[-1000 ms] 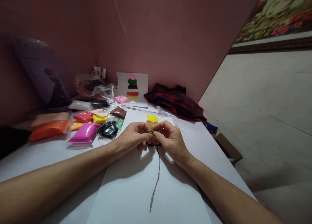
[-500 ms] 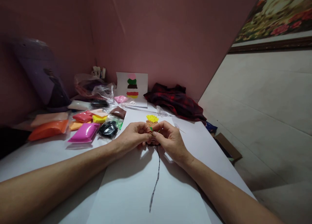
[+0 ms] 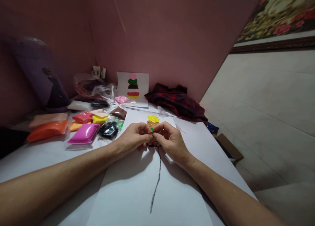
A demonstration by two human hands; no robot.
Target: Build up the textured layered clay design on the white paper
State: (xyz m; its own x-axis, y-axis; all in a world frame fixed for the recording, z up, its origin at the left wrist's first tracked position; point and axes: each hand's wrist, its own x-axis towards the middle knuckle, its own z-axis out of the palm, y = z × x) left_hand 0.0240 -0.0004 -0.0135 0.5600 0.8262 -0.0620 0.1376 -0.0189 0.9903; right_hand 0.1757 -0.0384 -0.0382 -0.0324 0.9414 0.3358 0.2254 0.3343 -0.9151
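Left hand (image 3: 133, 134) and right hand (image 3: 173, 139) converge over the yellow-topped design (image 3: 153, 123); whether their fingertips grip anything, I cannot tell. Bare paper (image 3: 123, 193) extends nearside of the grip; rightward lies the table (image 3: 219, 154) edge.

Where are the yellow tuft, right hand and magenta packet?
Yellow tuft (image 3: 153, 118): head view, middle of its strands.
Right hand (image 3: 173, 141): head view, back of the hand.
Magenta packet (image 3: 83, 134): head view, middle of its upper face.

paper sheet (image 3: 137, 193) on desk (image 3: 201, 140), left hand (image 3: 133, 134) and right hand (image 3: 172, 140) over far half, packets (image 3: 83, 134) all crammed off left, card (image 3: 144, 88) behind sheet, cloth (image 3: 177, 101) right of card, plastic bag (image 3: 104, 91) left of it, box (image 3: 232, 146) past desk's right edge
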